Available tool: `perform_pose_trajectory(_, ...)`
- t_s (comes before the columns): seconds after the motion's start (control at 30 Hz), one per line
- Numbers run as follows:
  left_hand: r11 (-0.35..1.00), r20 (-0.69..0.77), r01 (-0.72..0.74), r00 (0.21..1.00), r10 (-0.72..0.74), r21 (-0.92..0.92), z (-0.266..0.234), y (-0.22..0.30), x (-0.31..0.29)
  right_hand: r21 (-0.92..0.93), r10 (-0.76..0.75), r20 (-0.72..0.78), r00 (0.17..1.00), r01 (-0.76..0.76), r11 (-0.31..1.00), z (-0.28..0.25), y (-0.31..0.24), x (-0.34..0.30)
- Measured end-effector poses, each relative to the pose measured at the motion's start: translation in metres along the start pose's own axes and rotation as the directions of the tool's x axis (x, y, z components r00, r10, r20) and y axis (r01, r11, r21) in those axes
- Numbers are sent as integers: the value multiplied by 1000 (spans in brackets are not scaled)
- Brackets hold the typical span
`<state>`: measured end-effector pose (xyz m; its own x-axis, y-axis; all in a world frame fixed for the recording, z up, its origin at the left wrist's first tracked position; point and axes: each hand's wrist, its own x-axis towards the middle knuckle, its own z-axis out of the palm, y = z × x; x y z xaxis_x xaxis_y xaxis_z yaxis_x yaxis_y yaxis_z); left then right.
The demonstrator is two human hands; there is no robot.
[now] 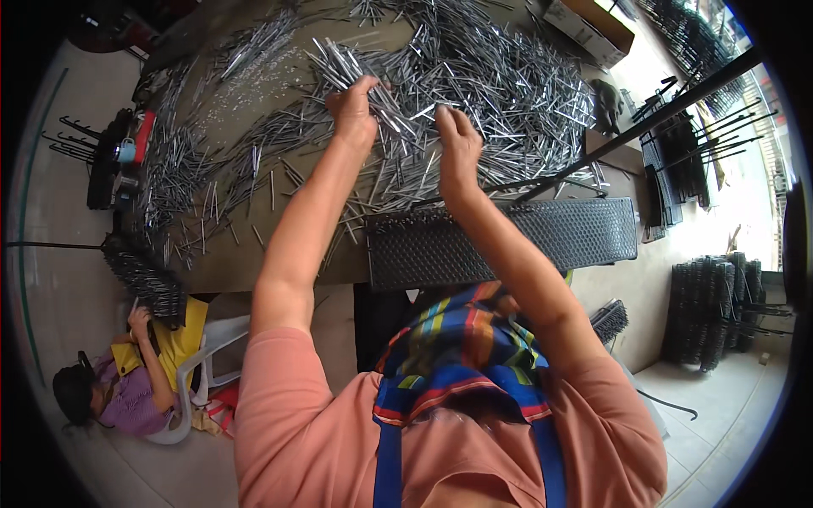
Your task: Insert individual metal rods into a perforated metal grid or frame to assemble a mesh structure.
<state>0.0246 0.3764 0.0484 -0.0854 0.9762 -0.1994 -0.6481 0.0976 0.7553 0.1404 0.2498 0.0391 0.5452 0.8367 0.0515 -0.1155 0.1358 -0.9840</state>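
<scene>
Thin silvery metal rods (500, 93) lie in a large tangled heap across the table. My left hand (354, 108) is closed around a bundle of metal rods (337, 63), which fans out above and below the fist. To its right, just over the heap, my right hand (460, 146) has its fingers stretched out. A bright rod lies close to its fingertips, and no grip on it shows. Below my right hand, a long black rack (508, 241) with a honeycomb of small holes rests along the table's near edge, partly covered by my right forearm.
A black bar (644, 123) slants in from the upper right above the rack. A cardboard box (589, 32) stands at the far right. Black racks (711, 309) are stacked on the right-hand floor. At left, a seated person (140, 381) handles another black rack (146, 279).
</scene>
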Motion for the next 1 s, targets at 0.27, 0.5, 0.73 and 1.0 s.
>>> perform_pose_trajectory(0.27,935,-2,-347,938,348,78,22,-8,-63,530,565,18,825,-487,694,65,57,39)
perform_pose_trajectory(0.5,807,-284,18,940,187,590,-24,-31,-32,-331,393,-214,894,-445,832,73,68,21)
perform_pose_trajectory(0.73,977,-27,118,993,-115,175,-86,11,29,-623,363,171,916,-185,760,47,81,29)
perform_pose_trajectory(1.0,820,-150,377,926,-347,431,-217,114,-45,-581,480,812,332,537,612,72,65,-17)
